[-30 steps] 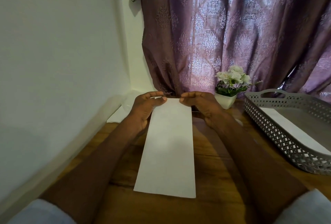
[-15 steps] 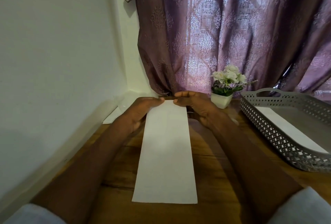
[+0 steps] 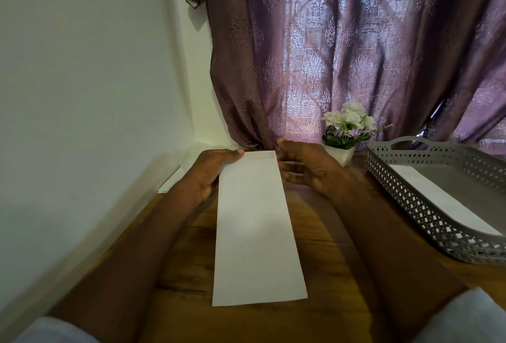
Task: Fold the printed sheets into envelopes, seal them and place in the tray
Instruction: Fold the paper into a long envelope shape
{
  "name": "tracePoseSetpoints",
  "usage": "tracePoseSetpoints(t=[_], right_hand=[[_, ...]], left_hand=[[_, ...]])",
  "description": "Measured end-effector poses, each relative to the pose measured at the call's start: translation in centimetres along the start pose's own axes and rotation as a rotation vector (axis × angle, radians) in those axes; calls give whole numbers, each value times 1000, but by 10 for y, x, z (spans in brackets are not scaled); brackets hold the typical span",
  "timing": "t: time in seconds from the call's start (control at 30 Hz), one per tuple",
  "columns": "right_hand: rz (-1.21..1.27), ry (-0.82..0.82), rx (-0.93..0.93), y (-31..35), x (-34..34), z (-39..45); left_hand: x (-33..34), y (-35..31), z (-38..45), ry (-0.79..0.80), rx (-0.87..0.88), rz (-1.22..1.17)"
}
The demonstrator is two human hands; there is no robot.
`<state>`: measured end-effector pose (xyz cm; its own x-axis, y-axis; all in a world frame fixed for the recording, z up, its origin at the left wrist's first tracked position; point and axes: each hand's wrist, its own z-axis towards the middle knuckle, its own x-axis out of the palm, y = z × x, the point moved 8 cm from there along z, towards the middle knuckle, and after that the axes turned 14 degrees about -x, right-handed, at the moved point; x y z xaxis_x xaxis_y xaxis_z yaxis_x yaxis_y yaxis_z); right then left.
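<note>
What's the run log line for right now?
stage: sealing | envelope: flat on table | left hand, right hand: at far end | tray: one envelope inside
</note>
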<state>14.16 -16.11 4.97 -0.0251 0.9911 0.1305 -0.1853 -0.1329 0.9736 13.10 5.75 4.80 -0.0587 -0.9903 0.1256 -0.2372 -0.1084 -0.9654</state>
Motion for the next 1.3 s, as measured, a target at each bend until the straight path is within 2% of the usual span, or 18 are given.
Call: tracePoseSetpoints(t=[0.13,0.3,0.4,0.5,0.6,0.63,0.73,0.9,1.0,1.17,1.3], right_hand=[[-79,71,-47,-3,22,1],[43,69,-92,11,15,3],[78,33,-92,13,3,6],[69,16,-82,12,2,4],[18,68,-81,12,19,-2],[-5,87,-84,11,25,-5],[-26,133,-114,16,41,-8],[-96,146,-128,14,41,-9],[-123,140,-122,16,35,-10],[-302,77,-125,9,33,-12],[-482,251,-141,17,47,-32]], left_hand=[[9,-3,-3,7,42,45],[9,-9,-4,-2,94,62],[-2,-13,-3,-132,123,74],[-19,-23,-7,-343,222,117],[-17,-42,-19,-473,440,415],[-11,-42,-19,-444,450,508],[8,-31,-13,-177,316,578],[20,-24,-14,44,313,482],[18,-23,-11,65,285,424],[5,-15,2,51,228,276],[-9,-14,12,-18,200,164]])
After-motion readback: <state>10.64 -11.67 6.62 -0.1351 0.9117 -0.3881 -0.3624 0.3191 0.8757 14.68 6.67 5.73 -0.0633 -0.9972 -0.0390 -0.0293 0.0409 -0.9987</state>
